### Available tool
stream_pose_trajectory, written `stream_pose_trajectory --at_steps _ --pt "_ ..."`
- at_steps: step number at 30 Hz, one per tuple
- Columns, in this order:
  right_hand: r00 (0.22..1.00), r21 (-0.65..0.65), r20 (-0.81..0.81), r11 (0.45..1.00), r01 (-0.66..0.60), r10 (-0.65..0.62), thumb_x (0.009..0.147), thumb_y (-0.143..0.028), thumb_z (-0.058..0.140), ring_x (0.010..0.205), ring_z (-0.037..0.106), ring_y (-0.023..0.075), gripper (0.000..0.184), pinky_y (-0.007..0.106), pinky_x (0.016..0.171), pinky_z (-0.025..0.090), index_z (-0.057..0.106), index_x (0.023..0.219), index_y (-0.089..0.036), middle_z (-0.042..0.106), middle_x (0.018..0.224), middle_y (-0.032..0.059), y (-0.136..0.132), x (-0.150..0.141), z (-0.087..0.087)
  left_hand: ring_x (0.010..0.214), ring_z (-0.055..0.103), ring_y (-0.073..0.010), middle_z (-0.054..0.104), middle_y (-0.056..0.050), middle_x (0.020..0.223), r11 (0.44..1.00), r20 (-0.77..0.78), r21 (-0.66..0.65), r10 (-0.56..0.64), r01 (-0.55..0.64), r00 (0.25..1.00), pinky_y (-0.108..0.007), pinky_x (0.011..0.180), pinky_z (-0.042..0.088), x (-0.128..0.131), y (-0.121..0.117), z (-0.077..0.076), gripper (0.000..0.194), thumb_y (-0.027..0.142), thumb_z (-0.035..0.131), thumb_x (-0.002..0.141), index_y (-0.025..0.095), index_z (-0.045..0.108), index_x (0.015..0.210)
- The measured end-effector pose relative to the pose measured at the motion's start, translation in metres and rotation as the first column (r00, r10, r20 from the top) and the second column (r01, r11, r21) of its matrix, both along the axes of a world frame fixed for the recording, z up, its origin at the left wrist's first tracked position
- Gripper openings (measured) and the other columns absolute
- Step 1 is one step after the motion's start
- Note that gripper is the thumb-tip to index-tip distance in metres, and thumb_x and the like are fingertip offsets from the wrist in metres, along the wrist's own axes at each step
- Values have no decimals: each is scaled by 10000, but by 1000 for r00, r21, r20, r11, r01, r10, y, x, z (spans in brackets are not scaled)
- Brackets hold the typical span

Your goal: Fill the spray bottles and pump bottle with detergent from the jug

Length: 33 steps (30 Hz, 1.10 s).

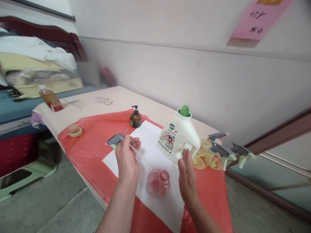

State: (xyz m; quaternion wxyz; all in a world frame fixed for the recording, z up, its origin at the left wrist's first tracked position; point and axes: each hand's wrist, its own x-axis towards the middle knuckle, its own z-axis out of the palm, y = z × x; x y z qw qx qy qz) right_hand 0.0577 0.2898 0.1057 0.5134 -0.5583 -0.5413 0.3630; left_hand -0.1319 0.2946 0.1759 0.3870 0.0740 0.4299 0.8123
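My left hand (126, 158) is closed round a grey spray-trigger head (116, 139) whose thin clear tube (139, 154) trails down to the right. Below it a clear round bottle (157, 183) with a red neck lies on a white cloth (148, 142). My right hand (187, 176) hovers with fingers stretched out, holding nothing, just beside the base of a white detergent jug (177, 139) that has a green funnel (185, 111) in its mouth.
A red plastic sheet (89, 142) covers the table. On it stand a dark pump bottle (135, 118) and a pile of yellow spray bottles with grey triggers (218, 152). A tan cap (75, 130) and an orange drink bottle (50, 98) lie further left. A bed stands behind.
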Motion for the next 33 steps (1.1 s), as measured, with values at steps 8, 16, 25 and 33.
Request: stream_pose_trajectory --at_steps 8,16,25,33 --pt "892 -177 41 882 -437 450 583 -400 776 1220 517 303 977 489 1009 440 272 1415 -317 518 1361 71 -53 -4 -34 716 609 -136 653 -48 777 979 24 181 -99 93 995 -281 715 464 15 -13 13 267 433 610 808 169 577 829" --pt "911 -144 85 910 -389 403 584 -202 688 1031 615 273 814 446 882 520 326 1309 -276 587 1225 79 -42 -14 -35 750 623 -172 662 -60 808 965 -268 217 -90 151 959 -312 720 479 38 -21 15 201 381 578 853 184 613 873" --pt "906 -100 106 911 -400 409 527 -130 709 1151 542 290 817 453 952 488 412 1276 -270 549 1254 69 -41 -11 -21 707 596 -140 643 -36 790 969 -143 223 -78 109 987 -269 675 475 39 -20 15 247 447 554 858 206 607 844" --pt "926 -42 62 928 -370 372 571 -253 743 1158 521 250 831 429 978 465 341 1298 -274 506 1259 65 -40 0 -1 865 653 -207 701 -89 923 937 -489 -98 -338 334 804 -342 812 486 66 -26 -4 256 400 663 798 165 688 897"
